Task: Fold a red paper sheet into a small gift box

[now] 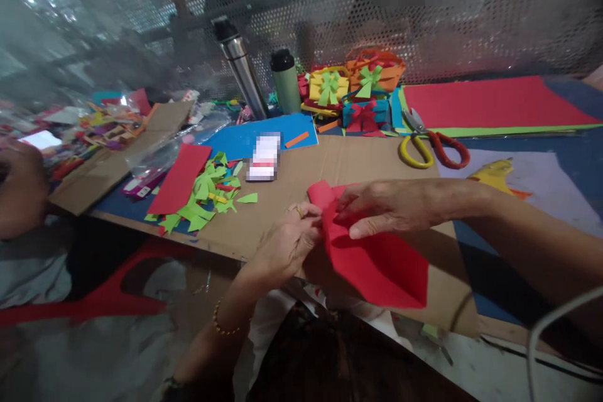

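Observation:
A sheet of red paper is held over the near edge of a cardboard sheet, its far end curled into a roll. My left hand is closed, pinching the paper's left edge near the roll. My right hand lies across the top of the paper with fingers pressed on the fold, gripping it. A bead bracelet sits on my left wrist.
Scissors with yellow and red handles lie at the right. Green paper scraps and a red strip lie left. A steel flask, a green bottle, paper baskets, stacked coloured sheets. Another person at far left.

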Demonstrator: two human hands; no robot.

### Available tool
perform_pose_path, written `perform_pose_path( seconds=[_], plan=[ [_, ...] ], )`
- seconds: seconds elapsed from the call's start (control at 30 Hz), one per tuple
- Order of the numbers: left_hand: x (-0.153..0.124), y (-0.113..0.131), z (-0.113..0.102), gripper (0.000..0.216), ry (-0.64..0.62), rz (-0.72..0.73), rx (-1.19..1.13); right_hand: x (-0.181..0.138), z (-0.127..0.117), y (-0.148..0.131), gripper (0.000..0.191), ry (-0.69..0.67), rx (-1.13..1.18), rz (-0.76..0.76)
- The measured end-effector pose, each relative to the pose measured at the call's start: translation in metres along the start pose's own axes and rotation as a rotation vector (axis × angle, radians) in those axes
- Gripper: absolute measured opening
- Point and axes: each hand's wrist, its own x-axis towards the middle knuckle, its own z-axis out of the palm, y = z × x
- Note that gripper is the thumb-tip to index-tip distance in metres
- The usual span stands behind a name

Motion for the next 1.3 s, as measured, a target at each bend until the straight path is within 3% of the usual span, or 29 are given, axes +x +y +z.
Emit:
perform_pose_path(
  seconds=[0.2,0.33,0.43,0.53,0.67,0.77,0.93,1.1,1.3],
  plan=[
    [0.000,-0.012,0.002,0.078,0.012,0.144,0.155,0.000,-0.007,0.014,0.049,0.133,-0.079,0.139],
    [-0.003,-0.021,0.005,0.062,0.053,0.147,0.197,0.002,-0.008,0.017,0.038,0.135,-0.010,0.254],
    [-0.004,-0.027,0.006,0.050,0.061,0.208,0.211,0.002,-0.006,0.015,0.048,0.180,0.055,0.290],
    [-0.004,-0.028,0.006,0.039,0.069,0.303,0.216,0.001,-0.003,0.011,0.060,0.212,0.019,0.265],
    [-0.005,-0.026,0.005,0.029,0.089,0.380,0.220,-0.001,-0.003,0.008,0.041,0.140,-0.094,0.154],
    [-0.005,-0.024,0.006,0.024,0.178,0.415,0.221,-0.002,-0.003,0.008,0.038,0.115,-0.121,0.109],
    [0.000,-0.027,0.007,0.018,0.394,0.329,0.301,-0.001,0.005,0.011,0.036,0.190,-0.164,0.069],
    [0.003,-0.023,0.005,0.019,0.408,0.315,0.292,0.007,0.018,0.014,0.034,0.307,-0.144,0.057],
    [-0.002,-0.011,-0.007,0.037,0.281,-0.125,-0.076,0.018,0.028,0.011,0.055,0.341,0.111,0.051]
  ],
)
